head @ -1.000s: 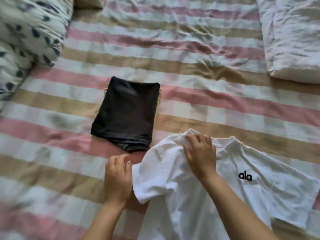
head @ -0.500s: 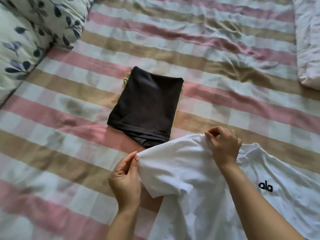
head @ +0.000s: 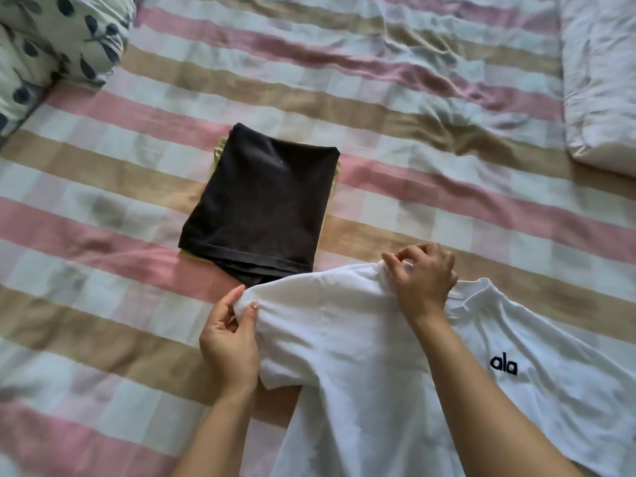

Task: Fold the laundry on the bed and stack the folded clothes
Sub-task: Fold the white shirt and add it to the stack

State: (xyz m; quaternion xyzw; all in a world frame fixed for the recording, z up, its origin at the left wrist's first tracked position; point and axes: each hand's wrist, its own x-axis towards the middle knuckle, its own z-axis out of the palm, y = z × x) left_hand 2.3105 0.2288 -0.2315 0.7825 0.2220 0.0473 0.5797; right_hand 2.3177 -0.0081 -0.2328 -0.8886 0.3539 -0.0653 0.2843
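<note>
A white T-shirt [head: 361,366] with a small dark "ala" logo lies spread face up on the striped bed sheet [head: 103,201], near me and to the right. My left hand [head: 229,335] pinches the outer edge of its left sleeve. My right hand [head: 425,280] pinches the shoulder seam beside the collar, lifting the cloth slightly. Just beyond the sleeve sits a folded black garment [head: 261,204] stacked on a folded pale yellow one [head: 220,151], of which only thin edges show.
A leaf-patterned pillow [head: 51,39] fills the top left corner. A white quilted blanket or pillow [head: 602,80] lies at the top right. The sheet is wrinkled in the middle right.
My left hand went from resting beside the sleeve to pinching its edge. My right hand closed from flat on the shoulder to a pinch. The camera view shifted left.
</note>
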